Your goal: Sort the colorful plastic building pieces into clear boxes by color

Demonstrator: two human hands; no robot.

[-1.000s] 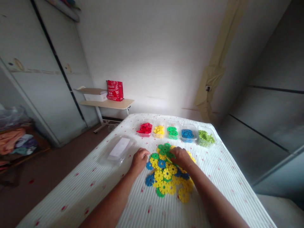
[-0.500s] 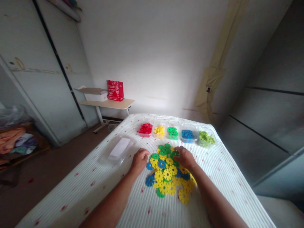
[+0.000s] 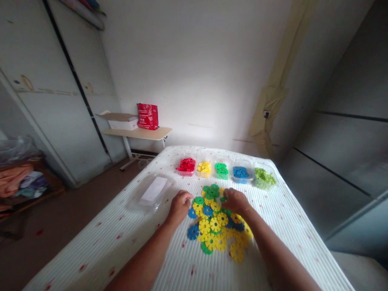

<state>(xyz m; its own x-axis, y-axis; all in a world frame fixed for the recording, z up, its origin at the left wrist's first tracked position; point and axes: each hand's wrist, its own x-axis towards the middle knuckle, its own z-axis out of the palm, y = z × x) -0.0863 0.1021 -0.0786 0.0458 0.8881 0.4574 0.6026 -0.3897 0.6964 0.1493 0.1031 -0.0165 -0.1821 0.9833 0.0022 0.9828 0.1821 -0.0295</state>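
Note:
A pile of flower-shaped plastic discs [image 3: 215, 223] in yellow, green and blue lies on the table between my hands. My left hand [image 3: 180, 204] hovers at the pile's left edge, loosely curled, thumb and fingers apart, and nothing shows in it. At the upper right of the pile, my right hand [image 3: 236, 201] has its thumb and fingers bent around a green flower-shaped disc [image 3: 224, 199]; the fingers partly cover it. More green discs [image 3: 211, 190] lie at the pile's far end, just left of my right hand.
Behind the pile stand clear tubs sorted by colour: red pieces [image 3: 186, 165], yellow pieces [image 3: 204, 167], green pieces [image 3: 221, 169], blue pieces [image 3: 241, 173] and light green pieces [image 3: 264, 177]. A clear plastic lid [image 3: 153, 192] with a white label lies left. A red bag [image 3: 147, 116] stands on a side table.
My right hand has shifted slightly left and closed in over the green disc, covering more of it. The left hand stays almost in place beside the pile.

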